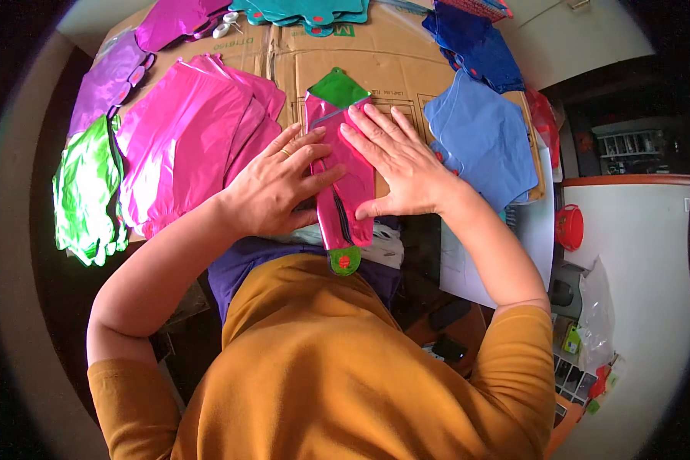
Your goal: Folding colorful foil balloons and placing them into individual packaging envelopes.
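Note:
A narrow, shiny pink folded pouch (pixel 360 177) lies lengthwise in front of me at the near edge of the cardboard. Its far end is a green pointed flap (pixel 338 88); a green rounded tab (pixel 344 261) with a red dot hangs at the near end. A black strip, perhaps a zipper, runs down its lower half. My left hand (pixel 272 184) rests on the pouch's left side, a ring on one finger, fingers spread. Flat across its right side lies my right hand (pixel 399 165), fingers stretched toward the green flap. Neither hand grips anything.
Left of the pouch is a stack of pink shiny pieces (pixel 180 138), with green (pixel 88 192) and purple pieces (pixel 107 84) beyond. Light blue pieces (pixel 487 134) lie right, dark blue (pixel 479 54) farther back. Teal pieces (pixel 307 11) lie on the cardboard's (pixel 284 57) far side.

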